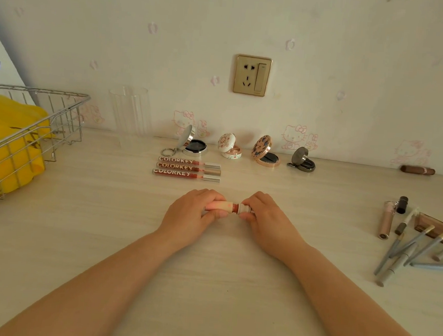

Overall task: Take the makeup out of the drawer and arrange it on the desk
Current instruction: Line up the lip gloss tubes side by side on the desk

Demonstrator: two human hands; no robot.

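**poster1:** Both hands are on one lipstick (231, 208) at the middle of the desk (103, 238). We see the left hand (193, 213) curled round the pale pink cap end, thumb underneath, and the right hand (266, 219) pinching the white base end. A bit of the dark red middle shows between the two hands. It's lying sideways, low over the desk top; we can't tell if it touches the surface.

**poster2:** Agreed. Past the hands we've got three Colorkey lip glosses (187, 168) lying side by side in a neat stack of rows, caps to the right. Behind those, along the far wall, four compacts (243, 149) stand in a line with lids propped open; the leftmost has a key ring on it.

**poster1:** Over on the right there's a loose pile: brushes (415, 249) crossing each other, a rose-gold tube (387, 220), a small dark bottle (402, 204) and a brownish palette (434, 227) partly under the brushes. Far right by the wall lies a brown stick-shaped thing (417, 170); too blurry for us to name.

**poster2:** Left side has a wire basket (33, 126) with something yellow inside, and a clear ribbed glass (130, 113) beside it near the wall. Wall socket (252, 75) sits above the compacts.
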